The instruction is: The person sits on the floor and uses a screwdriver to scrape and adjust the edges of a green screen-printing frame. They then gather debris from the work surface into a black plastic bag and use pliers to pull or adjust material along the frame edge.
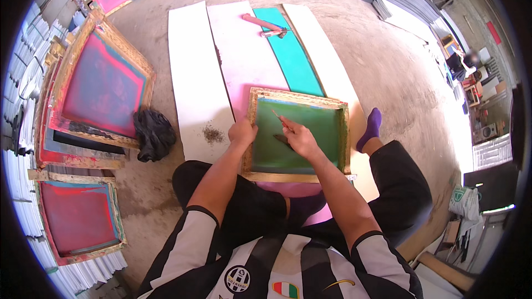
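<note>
In front of me lies a wooden screen-printing frame with green mesh, tilted slightly on the boards. My left hand is closed around its left rail. Above the mesh, my right hand grips a slim tool with a reddish handle and a thin tip pointing up and left. Its exact kind is too small to tell. A dark patch shows on the mesh beside that hand. Beyond the frame, a hammer rests on a turquoise board, with a small hand tool against it.
White boards and a pink board lie under the frame. A heap of small dark bits sits left of my left hand. Painted frames and a black plastic bag stand at left. A person is far right.
</note>
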Motion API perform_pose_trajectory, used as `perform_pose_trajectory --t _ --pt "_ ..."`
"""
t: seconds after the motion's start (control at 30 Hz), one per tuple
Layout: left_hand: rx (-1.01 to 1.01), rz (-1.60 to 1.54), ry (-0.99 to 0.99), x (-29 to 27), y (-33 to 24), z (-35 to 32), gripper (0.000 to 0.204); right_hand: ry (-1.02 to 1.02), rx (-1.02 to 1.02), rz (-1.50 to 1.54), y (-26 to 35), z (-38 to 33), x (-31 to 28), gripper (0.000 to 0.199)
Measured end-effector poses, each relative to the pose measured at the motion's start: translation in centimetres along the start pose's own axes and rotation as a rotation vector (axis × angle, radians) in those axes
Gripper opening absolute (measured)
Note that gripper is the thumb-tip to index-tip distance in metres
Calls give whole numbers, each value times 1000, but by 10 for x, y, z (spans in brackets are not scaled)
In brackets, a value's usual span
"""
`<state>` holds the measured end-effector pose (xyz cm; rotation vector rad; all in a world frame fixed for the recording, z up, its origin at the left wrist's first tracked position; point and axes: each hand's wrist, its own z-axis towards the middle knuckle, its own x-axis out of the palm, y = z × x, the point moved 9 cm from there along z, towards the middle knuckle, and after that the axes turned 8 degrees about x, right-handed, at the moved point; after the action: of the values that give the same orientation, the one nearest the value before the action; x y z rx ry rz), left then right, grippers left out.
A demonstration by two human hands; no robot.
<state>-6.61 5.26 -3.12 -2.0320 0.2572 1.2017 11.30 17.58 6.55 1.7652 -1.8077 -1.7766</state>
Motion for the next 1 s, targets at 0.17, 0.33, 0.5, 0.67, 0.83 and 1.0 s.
perform_pose_trajectory --t 0.17,0.33,0.5,0.67,0.83,1.0 --pt "10 56 232 -9 -2 12 58 -64 -106 -200 12 41 -10 43" --pt "10 -61 -62 -18 4 29 71 -55 -245 -398 32 102 6 42" --pt "-11 -98 -143 -8 4 41 69 28 -323 -606 43 147 20 40" --pt "35 -185 -154 -3 9 44 63 154 -323 -688 55 163 29 40" --pt "37 -193 -185 -10 6 45 60 209 -292 -690 42 177 34 40" --pt "43 -244 -173 -11 7 45 60 190 -319 -630 39 179 36 37"
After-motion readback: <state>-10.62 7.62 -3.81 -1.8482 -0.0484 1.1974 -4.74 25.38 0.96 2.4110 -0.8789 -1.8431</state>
